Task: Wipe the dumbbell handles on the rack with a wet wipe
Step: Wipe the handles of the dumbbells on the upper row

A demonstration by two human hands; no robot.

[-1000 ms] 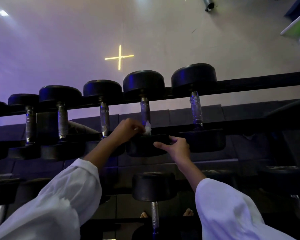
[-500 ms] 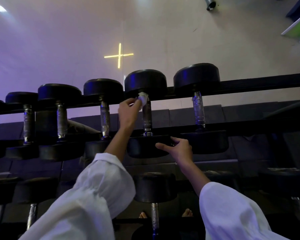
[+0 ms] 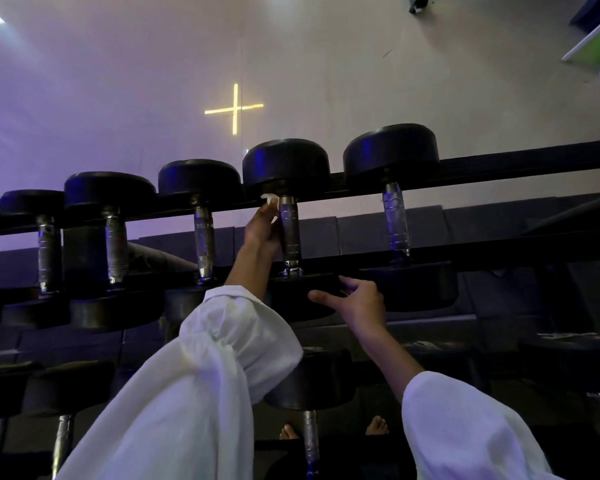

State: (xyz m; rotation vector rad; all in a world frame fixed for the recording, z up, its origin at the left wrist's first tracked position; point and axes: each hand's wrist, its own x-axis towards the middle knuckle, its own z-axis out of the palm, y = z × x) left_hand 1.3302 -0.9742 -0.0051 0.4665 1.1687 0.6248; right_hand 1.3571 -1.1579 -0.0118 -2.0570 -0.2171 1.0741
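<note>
On the rack (image 3: 499,169), upper tier, the left hand (image 3: 262,228) pinches a white wet wipe (image 3: 269,199) against the top of a dumbbell handle (image 3: 289,226) at its three o'clock. The right hand (image 3: 355,301), at five o'clock, rests with fingers loosely extended on that dumbbell's near head (image 3: 300,301).

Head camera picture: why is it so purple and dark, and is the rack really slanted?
Head view: purple-blue light tints the pale wall and glints on the knurled metal dumbbell handles; the black rubber dumbbell heads sit in shadow; the wide-angle lens likely slants and bows the black rack rail; a yellow cross of light glows on the wall; the near white sleeve looks oversized.
</note>
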